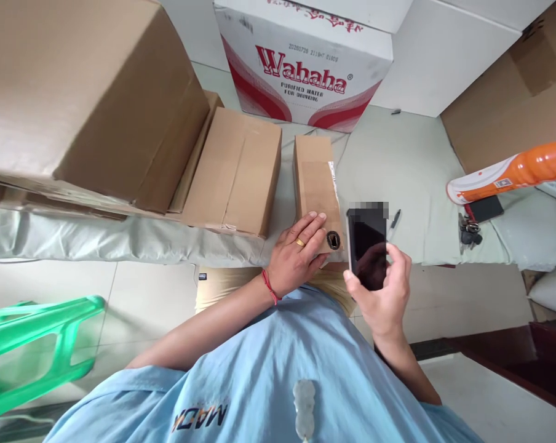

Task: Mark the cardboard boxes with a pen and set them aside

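Note:
My left hand (299, 252) lies on the near end of a narrow brown cardboard box (318, 184), its fingers stretched out over the top. Beside its fingertips, a round dark mark (333, 240) shows at the box's near right corner. My right hand (386, 292) is closed around a black phone (371, 252), held upright just right of the box. A dark pen (395, 223) lies on the cloth behind the phone.
Larger cardboard boxes (234, 169) stand at the left, and a white and red Wahaha box (305, 67) at the back. An orange bottle (513, 172), keys (470, 232) and a dark wallet-like item (486, 209) are at the right. A green stool (61, 351) stands lower left.

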`<state>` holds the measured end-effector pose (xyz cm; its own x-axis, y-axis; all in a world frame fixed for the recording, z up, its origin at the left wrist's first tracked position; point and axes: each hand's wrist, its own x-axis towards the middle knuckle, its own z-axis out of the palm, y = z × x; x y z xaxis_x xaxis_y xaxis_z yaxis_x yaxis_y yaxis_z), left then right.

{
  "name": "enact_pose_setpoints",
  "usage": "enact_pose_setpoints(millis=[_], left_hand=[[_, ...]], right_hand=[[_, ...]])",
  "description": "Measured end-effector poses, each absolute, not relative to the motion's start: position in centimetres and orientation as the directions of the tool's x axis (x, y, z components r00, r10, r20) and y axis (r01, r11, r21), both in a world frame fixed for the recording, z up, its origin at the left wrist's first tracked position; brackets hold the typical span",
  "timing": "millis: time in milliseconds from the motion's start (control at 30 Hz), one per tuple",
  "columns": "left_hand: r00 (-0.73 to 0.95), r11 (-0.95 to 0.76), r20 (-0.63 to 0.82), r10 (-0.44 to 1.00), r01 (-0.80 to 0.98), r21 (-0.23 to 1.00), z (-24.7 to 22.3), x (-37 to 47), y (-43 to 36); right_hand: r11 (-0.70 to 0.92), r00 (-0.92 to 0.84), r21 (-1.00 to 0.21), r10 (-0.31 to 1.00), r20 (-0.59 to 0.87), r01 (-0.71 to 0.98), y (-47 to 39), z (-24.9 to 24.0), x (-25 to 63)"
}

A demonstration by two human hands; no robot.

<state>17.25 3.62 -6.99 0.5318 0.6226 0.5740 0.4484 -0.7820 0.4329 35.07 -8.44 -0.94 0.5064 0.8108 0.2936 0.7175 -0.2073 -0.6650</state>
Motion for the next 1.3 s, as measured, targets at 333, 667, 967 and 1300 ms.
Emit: enact_pose_setpoints(millis=[333, 667, 967, 1300], left_hand=[[0.533, -0.768, 0.553, 0.64, 0.429, 0.476, -7.7, 17.2, 3.8], [0.529, -0.796, 0.595, 0.605, 0.408, 0.447, -7.1, 17.1, 3.8], [0.488, -0.808, 0.644, 0.589, 0.331, 0.488, -7.5, 16.2, 3.7], [0.394, -0.639, 0.506, 0.767, 0.396, 0.659, -9.9, 14.9, 2.2]], right_hand=[[-0.07, 0.404, -0.623, 0.816, 0.413, 0.779, -7.7, 0.0, 31.1], [-0.178, 0.515, -0.655, 0.775, 0.366, 0.734, -7.9, -1.2, 33.1], [-0.587, 0.723, -0.54, 0.688, 0.06, 0.603, -4.8, -7.2, 39.2], [-0.392, 0.494, -0.446, 0.859, 0.135, 0.805, -4.8, -7.5, 38.1]])
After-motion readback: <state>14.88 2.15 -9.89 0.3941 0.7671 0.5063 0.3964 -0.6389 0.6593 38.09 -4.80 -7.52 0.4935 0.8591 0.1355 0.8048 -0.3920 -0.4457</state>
